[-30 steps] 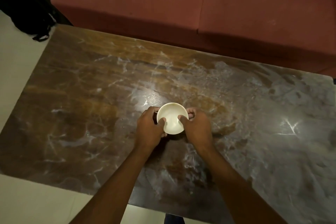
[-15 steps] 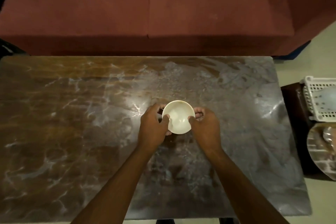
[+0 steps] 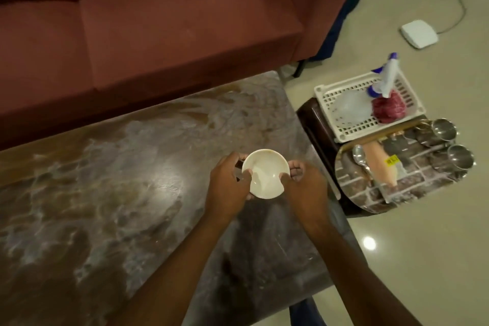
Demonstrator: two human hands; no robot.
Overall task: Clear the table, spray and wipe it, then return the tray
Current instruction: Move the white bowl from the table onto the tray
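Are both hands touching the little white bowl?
Touching. The head view shows the left hand and the right hand holding the white bowl from either side, each thumb hooked over its rim.

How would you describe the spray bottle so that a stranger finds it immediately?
To the right of the marble table, a white slotted basket sits on a dark stool. The spray bottle lies in it beside a maroon cloth. It alone has a white trigger head with a blue nozzle and collar.

Small white bowl point(image 3: 265, 173): upright, empty, in the grip, over marble table point(image 3: 105, 193). Round mirrored tray point(image 3: 428, 180), loaded: right of the grip, off the table.
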